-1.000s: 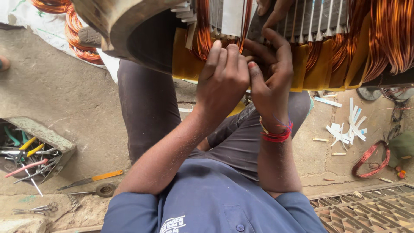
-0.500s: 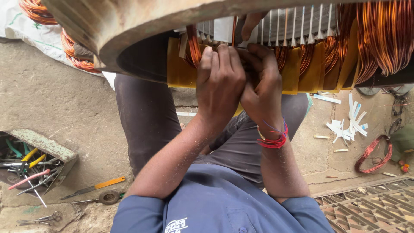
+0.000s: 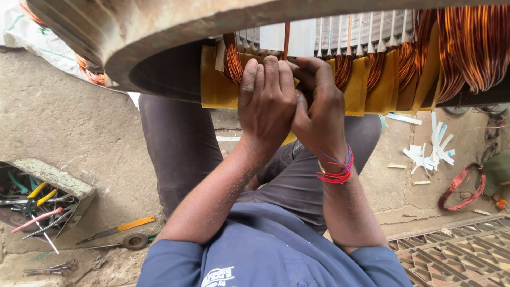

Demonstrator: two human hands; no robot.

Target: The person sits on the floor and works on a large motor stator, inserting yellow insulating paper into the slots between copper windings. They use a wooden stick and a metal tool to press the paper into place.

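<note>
At the bottom of the frame a blue shirt (image 3: 276, 255) fills the near edge, its lower part cut off, and dark trousers (image 3: 180, 149) run up behind the forearms. The left hand (image 3: 268, 103) and right hand (image 3: 319, 109) meet at centre frame, pressed side by side against the yellow insulation paper (image 3: 218, 87) of a large motor stator (image 3: 159, 32). The left hand's fingers curl over the paper's edge, clenched on it and on the copper winding (image 3: 234, 61) behind; their tips are hidden, so how much wire they hold cannot be told. The right hand's fingers fold inward beside the left thumb, pinching at the same spot, though what lies between them is covered by the knuckles. Red and blue threads (image 3: 336, 171) circle the right wrist.

The stator's rusty, curved iron rim spans the top of the frame and is cut off on all upper sides. Glossy orange wire bundles hang in loops from pale slot teeth (image 3: 366, 32) at upper right.

Farther off, on rough concrete, a metal box of tools (image 3: 37, 204) sits at lower left, a yellow-handled tool (image 3: 117, 229) lies near it, white paper strips (image 3: 433, 149) scatter at right beside a red wire coil (image 3: 461, 187), and a grating (image 3: 457, 255) shows at lower right.
</note>
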